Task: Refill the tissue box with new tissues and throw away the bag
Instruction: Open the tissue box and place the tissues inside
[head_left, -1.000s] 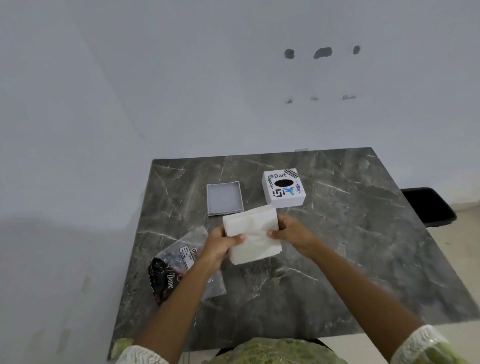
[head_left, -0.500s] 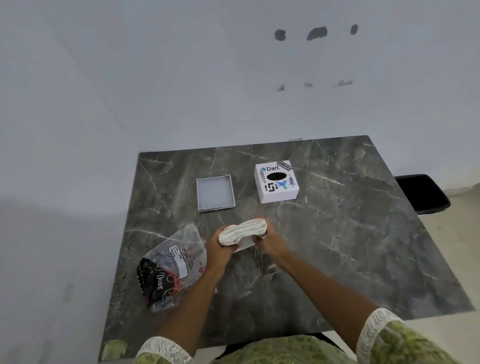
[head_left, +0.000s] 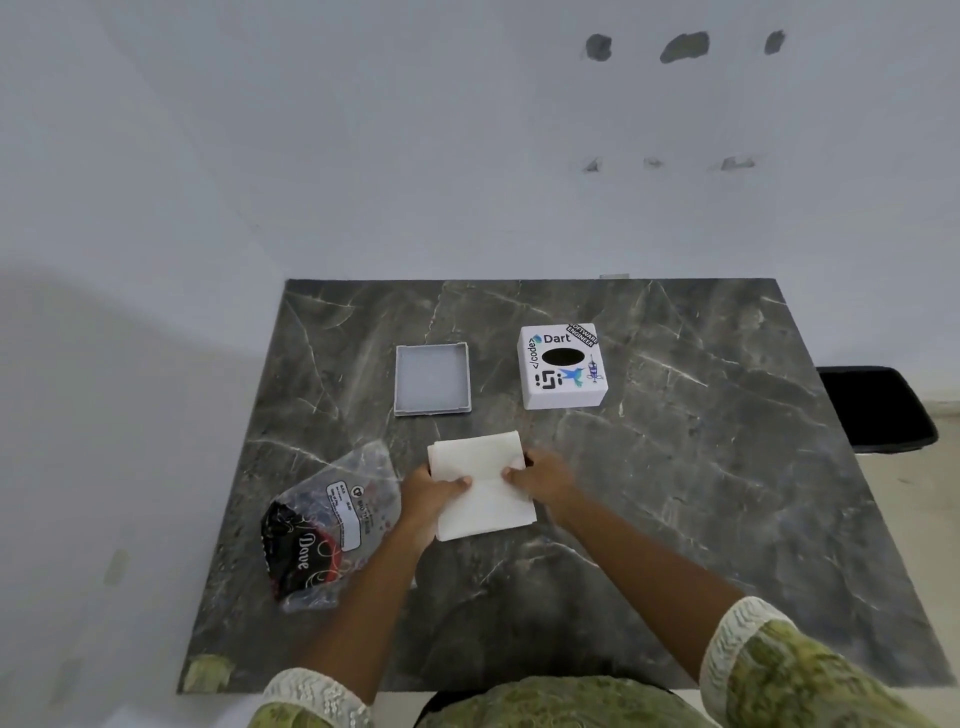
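Note:
A white stack of tissues (head_left: 480, 486) lies flat over the middle of the dark marble table (head_left: 701, 493). My left hand (head_left: 428, 496) grips its left edge and my right hand (head_left: 540, 480) grips its right edge, thumbs on top. Behind it to the right stands the white tissue box (head_left: 563, 366), covered in stickers, with a dark oval opening on top. Its grey lid or base tray (head_left: 432, 378) lies open side up, behind and to the left. The crumpled clear and black plastic bag (head_left: 324, 527) lies just left of my left hand.
White walls close in behind and to the left of the table. A black bin (head_left: 878, 410) sits on the floor past the table's right edge. A greenish patch (head_left: 208, 673) marks the table's near left corner.
Half a second ago the tissue stack was bent into a fold between both hands; now it is spread flat again, still held at both edges.

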